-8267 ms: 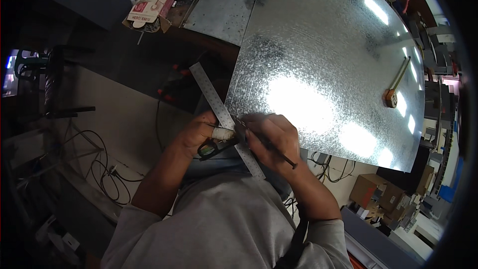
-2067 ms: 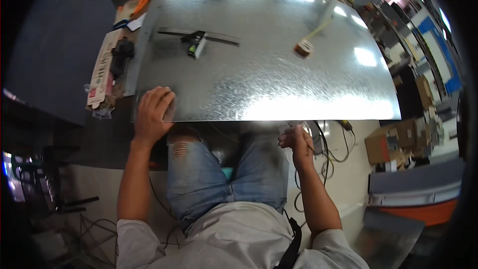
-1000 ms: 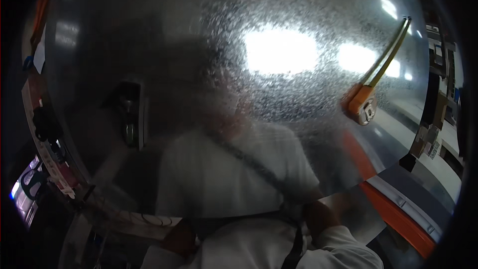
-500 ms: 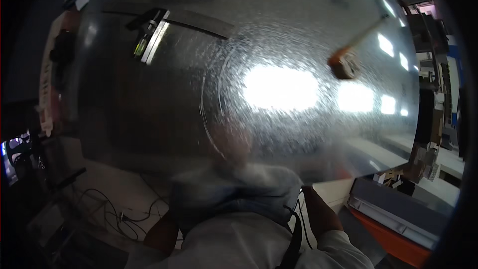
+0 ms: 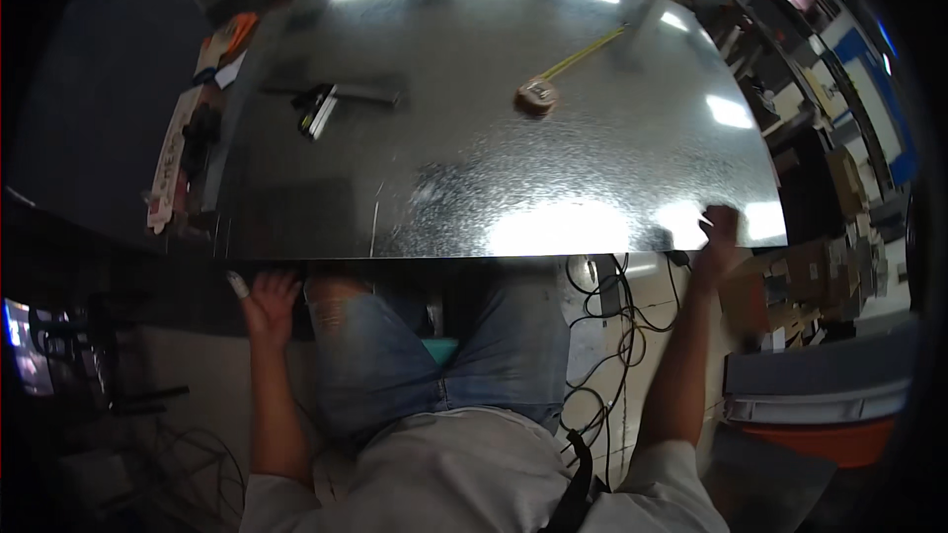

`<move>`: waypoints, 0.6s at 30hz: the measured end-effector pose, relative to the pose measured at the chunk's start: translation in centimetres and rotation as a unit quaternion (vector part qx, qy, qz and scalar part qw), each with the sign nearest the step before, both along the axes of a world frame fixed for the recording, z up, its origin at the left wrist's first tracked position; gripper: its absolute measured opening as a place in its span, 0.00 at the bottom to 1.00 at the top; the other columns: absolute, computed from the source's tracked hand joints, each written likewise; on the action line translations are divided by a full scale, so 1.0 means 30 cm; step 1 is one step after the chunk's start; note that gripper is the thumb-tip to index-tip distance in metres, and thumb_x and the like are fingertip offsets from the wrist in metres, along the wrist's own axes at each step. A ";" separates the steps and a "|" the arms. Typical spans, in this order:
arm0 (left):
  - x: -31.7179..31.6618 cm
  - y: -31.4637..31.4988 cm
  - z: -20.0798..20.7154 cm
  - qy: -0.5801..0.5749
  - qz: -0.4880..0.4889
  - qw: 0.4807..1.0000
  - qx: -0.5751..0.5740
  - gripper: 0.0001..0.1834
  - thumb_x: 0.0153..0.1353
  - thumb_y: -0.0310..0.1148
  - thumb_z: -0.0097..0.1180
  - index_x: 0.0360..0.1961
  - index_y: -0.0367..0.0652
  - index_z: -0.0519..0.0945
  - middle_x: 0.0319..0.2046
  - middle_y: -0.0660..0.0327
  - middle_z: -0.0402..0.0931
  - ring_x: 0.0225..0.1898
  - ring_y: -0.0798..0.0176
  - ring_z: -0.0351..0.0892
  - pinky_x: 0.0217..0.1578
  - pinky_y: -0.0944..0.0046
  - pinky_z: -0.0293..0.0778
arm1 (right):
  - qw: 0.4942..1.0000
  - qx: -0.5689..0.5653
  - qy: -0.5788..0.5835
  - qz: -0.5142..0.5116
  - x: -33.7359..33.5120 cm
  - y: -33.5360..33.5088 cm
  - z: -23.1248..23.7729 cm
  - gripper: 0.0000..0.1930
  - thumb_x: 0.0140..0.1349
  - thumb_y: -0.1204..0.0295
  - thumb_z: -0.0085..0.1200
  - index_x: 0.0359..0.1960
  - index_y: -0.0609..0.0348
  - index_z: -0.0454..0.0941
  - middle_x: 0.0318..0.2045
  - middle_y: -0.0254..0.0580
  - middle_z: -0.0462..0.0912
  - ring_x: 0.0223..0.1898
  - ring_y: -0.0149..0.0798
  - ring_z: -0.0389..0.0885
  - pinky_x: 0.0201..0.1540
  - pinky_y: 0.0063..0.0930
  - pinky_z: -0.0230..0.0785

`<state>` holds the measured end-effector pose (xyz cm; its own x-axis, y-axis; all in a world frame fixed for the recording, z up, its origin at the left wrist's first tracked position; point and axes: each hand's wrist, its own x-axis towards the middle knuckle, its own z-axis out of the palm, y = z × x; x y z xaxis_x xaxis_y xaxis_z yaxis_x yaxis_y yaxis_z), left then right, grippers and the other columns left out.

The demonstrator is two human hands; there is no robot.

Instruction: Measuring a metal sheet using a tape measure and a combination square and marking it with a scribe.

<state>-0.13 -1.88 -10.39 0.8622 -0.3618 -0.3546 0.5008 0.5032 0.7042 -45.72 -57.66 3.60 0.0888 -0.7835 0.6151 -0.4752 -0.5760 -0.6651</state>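
Note:
A big shiny metal sheet (image 5: 464, 168) lies before me, its near edge just beyond my thighs. My left hand (image 5: 269, 304) is palm up at the near left edge, fingers spread and holding nothing; something white covers its thumb tip. At the near right corner my right hand (image 5: 721, 232) is over the sheet, its fingers too blurred to read. A combination square (image 5: 317, 111) with a dark blade rests on the left part of the sheet. Right of the middle sits an orange tape measure (image 5: 537, 96), its yellow tape drawn out toward the far right.
A long printed box (image 5: 170, 163) and an orange-handled item (image 5: 237, 35) lie along the left side. Black cables (image 5: 632, 321) trail over the floor by my right leg. Cardboard boxes (image 5: 805, 276) and a grey and orange bin (image 5: 820, 400) stand at right.
The sheet covered my thighs and hid both hands; its near edge now sits farther from me. Both hands have come into sight. The square and tape measure appear smaller, still on the sheet.

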 end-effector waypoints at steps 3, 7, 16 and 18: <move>0.021 -0.160 0.124 -0.054 -0.164 0.959 -0.224 0.37 0.70 0.62 0.54 0.65 0.42 0.72 0.61 0.52 0.76 0.63 0.50 0.74 0.68 0.46 0.69 | 0.986 -0.063 0.083 0.133 0.292 0.193 0.003 0.20 0.64 0.64 0.68 0.53 0.62 0.79 0.48 0.55 0.85 0.48 0.54 0.83 0.55 0.45 0.73; 0.078 -0.314 0.203 0.029 0.078 0.995 -0.062 0.34 0.72 0.59 0.56 0.66 0.42 0.74 0.60 0.58 0.80 0.59 0.53 0.80 0.60 0.49 0.78 | 0.991 -0.095 -0.014 0.096 0.312 0.325 -0.014 0.11 0.67 0.67 0.64 0.44 0.61 0.81 0.44 0.49 0.86 0.41 0.49 0.84 0.43 0.39 0.76; 0.069 -0.268 0.182 -0.065 0.088 0.993 0.051 0.34 0.76 0.57 0.50 0.70 0.40 0.70 0.62 0.58 0.76 0.60 0.56 0.79 0.56 0.53 0.80 | 0.986 -0.121 -0.071 0.092 0.275 0.237 -0.085 0.06 0.69 0.71 0.58 0.35 0.59 0.83 0.29 0.43 0.87 0.28 0.42 0.86 0.32 0.32 0.76; 0.033 -0.267 0.176 -0.067 0.036 0.996 0.048 0.34 0.76 0.57 0.49 0.70 0.40 0.70 0.62 0.59 0.76 0.57 0.57 0.80 0.56 0.56 0.80 | 0.988 -0.119 -0.052 0.088 0.272 0.222 -0.065 0.06 0.70 0.71 0.58 0.35 0.59 0.83 0.29 0.43 0.87 0.29 0.42 0.86 0.32 0.32 0.76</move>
